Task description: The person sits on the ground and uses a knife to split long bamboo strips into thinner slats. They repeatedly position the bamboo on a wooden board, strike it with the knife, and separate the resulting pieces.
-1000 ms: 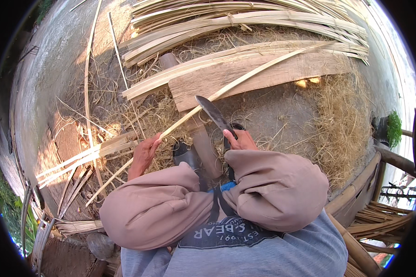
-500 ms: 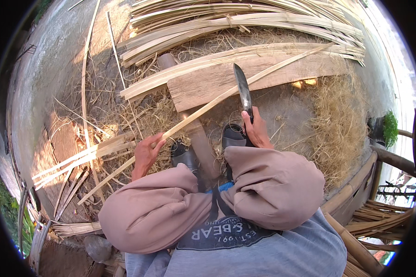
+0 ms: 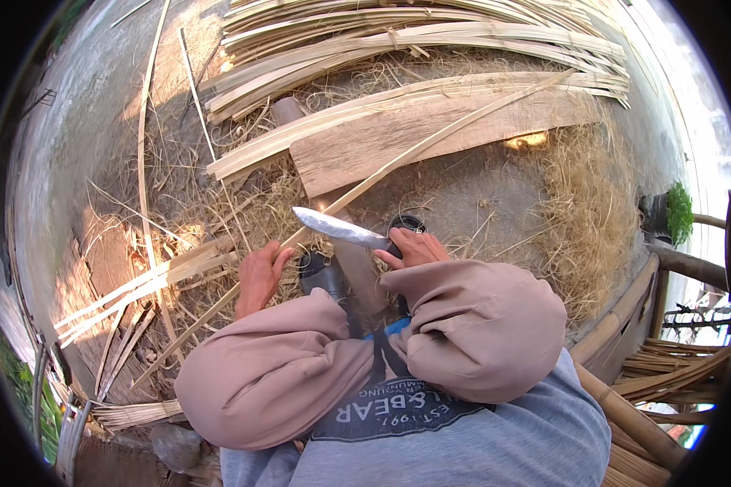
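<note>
Bamboo strip (image 3: 382, 174), its long axis slanting through the grip of the left hand (image 3: 261, 272) — one end ahead and to the right, the other behind and to the left. The left fingers are closed around it, concealing a short length; ahead, it crosses a wooden plank (image 3: 341, 156), its tip merging with pale strips (image 3: 284, 140). The right hand (image 3: 414, 247) clasps a knife (image 3: 341, 228) by its largely hidden handle — blade pointing left, contact with the strip impossible to tell.

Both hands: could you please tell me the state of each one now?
Left hand: closed, holding the long pale strip.
Right hand: closed, holding the knife.
</note>
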### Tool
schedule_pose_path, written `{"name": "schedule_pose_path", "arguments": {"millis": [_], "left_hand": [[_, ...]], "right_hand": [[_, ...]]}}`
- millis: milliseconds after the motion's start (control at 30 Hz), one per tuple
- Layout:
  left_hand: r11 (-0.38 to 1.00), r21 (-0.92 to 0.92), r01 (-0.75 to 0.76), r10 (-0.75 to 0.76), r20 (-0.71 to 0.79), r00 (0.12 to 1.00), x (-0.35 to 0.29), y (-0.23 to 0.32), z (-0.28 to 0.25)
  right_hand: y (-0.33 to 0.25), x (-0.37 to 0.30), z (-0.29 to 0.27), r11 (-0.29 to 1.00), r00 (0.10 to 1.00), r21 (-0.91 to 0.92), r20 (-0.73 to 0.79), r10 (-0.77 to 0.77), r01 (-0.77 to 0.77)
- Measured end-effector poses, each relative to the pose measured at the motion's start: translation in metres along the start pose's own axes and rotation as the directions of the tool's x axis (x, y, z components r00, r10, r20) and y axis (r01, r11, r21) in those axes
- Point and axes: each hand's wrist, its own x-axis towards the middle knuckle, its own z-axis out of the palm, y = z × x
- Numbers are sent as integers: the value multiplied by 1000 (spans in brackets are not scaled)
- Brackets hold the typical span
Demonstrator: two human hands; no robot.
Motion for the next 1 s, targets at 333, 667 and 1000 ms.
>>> {"name": "schedule_pose_path", "arguments": {"millis": [333, 667, 1000], "left_hand": [[997, -60, -43, 42, -12, 999, 3, 9, 0], [992, -125, -20, 29, 68, 997, -16, -17, -21], [736, -446, 509, -271, 495, 825, -56, -87, -39]], "right_hand": [[57, 10, -10, 972, 925, 101, -299, 233, -212], [102, 15, -38, 996, 939, 50, -332, 87, -75], [154, 27, -106, 924, 823, 143, -421, 381, -355]]}}
